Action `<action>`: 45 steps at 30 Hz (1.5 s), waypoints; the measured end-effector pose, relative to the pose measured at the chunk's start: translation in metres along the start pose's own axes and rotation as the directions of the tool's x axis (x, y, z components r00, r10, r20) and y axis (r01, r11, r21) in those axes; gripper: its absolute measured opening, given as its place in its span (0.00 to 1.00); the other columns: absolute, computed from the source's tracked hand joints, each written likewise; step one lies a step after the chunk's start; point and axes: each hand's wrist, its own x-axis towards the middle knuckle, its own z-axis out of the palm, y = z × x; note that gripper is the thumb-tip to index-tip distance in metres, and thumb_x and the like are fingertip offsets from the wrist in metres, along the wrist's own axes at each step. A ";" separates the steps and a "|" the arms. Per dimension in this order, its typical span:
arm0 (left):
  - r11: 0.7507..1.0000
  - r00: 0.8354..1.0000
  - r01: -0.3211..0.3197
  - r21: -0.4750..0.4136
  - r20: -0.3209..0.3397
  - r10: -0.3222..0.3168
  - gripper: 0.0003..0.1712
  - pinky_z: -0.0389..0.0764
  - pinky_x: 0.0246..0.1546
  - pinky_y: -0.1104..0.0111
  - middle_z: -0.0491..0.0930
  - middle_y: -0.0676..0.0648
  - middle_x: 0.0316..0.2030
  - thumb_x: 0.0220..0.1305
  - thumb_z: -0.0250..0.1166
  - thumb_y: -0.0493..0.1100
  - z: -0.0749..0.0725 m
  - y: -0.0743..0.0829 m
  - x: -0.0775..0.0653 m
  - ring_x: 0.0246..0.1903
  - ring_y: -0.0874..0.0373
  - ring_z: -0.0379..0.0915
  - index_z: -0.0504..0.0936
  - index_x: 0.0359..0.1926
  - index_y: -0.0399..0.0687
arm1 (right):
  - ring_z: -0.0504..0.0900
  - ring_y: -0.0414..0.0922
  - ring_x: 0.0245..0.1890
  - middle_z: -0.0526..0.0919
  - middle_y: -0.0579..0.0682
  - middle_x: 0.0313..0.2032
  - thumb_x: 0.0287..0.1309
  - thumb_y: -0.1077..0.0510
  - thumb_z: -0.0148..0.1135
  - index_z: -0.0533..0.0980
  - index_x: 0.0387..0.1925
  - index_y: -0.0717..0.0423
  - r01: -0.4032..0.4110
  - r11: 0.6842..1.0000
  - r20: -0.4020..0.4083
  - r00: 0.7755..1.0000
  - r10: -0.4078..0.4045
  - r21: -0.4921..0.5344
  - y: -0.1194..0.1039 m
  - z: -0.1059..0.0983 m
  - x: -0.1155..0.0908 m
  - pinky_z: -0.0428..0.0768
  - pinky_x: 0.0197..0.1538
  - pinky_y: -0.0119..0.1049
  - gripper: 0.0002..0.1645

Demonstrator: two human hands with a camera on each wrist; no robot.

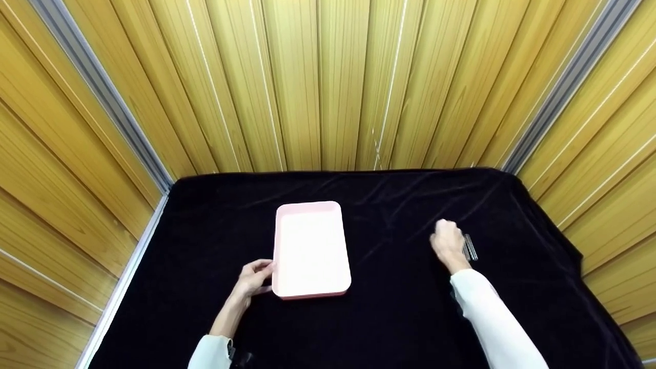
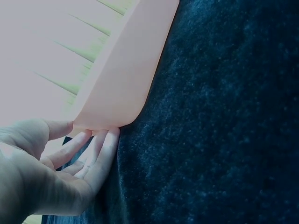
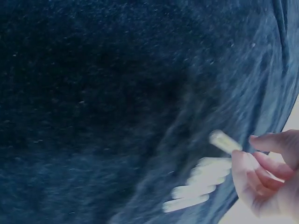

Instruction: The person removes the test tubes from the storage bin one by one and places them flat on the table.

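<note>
A shallow pink tray (image 1: 311, 251) lies on the black cloth, and my left hand (image 1: 252, 279) grips its left side near the front corner. In the left wrist view the thumb of that hand (image 2: 51, 158) is at the rim and its fingertips are against the tray's outer wall (image 2: 124, 70). Well to the right, my right hand (image 1: 447, 241) pinches one end of a small pale tube (image 3: 225, 141) between thumb and fingers. Several similar tubes (image 3: 198, 182) lie side by side on the cloth just beneath it, blurred in the right wrist view.
Black velvety cloth (image 1: 389, 318) with soft folds covers the table. Wood-patterned panels (image 1: 338, 87) stand behind it and on both sides, with grey metal posts (image 1: 107, 92) at the corners.
</note>
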 end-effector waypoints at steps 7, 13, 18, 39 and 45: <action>1.000 1.000 -0.008 0.008 -0.011 0.008 0.20 0.89 0.33 0.64 0.83 0.43 0.42 0.73 0.63 0.41 -0.002 0.003 0.000 0.40 0.57 0.79 0.79 0.57 0.29 | 0.88 0.63 0.39 0.89 0.65 0.40 0.57 0.64 0.61 0.86 0.38 0.65 0.129 0.962 -0.076 0.991 -0.113 0.240 -0.078 0.016 -0.004 0.86 0.43 0.58 0.12; 1.000 1.000 -0.006 0.008 -0.016 0.006 0.20 0.90 0.34 0.63 0.83 0.43 0.42 0.73 0.63 0.42 0.000 0.001 -0.002 0.41 0.57 0.79 0.79 0.57 0.30 | 0.89 0.54 0.35 0.91 0.59 0.34 0.56 0.67 0.64 0.87 0.34 0.64 0.275 0.868 -0.096 0.961 -0.259 0.414 -0.151 0.038 -0.024 0.88 0.43 0.50 0.08; 1.000 1.000 -0.017 0.005 -0.014 0.017 0.20 0.90 0.35 0.63 0.82 0.40 0.43 0.74 0.62 0.41 0.002 0.000 0.002 0.43 0.55 0.79 0.78 0.57 0.28 | 0.88 0.51 0.29 0.90 0.60 0.31 0.55 0.70 0.64 0.86 0.34 0.67 0.303 0.811 0.020 0.932 -0.361 0.501 -0.193 0.060 -0.043 0.88 0.36 0.41 0.07; 1.000 1.000 -0.015 0.006 -0.002 0.015 0.20 0.89 0.36 0.66 0.83 0.43 0.42 0.73 0.63 0.42 0.005 -0.003 0.001 0.41 0.58 0.79 0.79 0.57 0.31 | 0.86 0.53 0.33 0.88 0.59 0.34 0.45 0.63 0.78 0.83 0.30 0.65 0.234 0.896 0.258 0.903 -0.344 0.377 -0.272 0.119 -0.121 0.86 0.37 0.44 0.11; 1.000 1.000 -0.025 0.011 -0.011 0.025 0.19 0.90 0.37 0.64 0.83 0.43 0.42 0.73 0.63 0.42 0.002 -0.004 -0.001 0.41 0.58 0.80 0.80 0.56 0.31 | 0.83 0.50 0.28 0.86 0.55 0.29 0.43 0.64 0.79 0.81 0.25 0.63 0.233 0.907 0.265 0.904 -0.334 0.351 -0.279 0.120 -0.122 0.83 0.31 0.40 0.11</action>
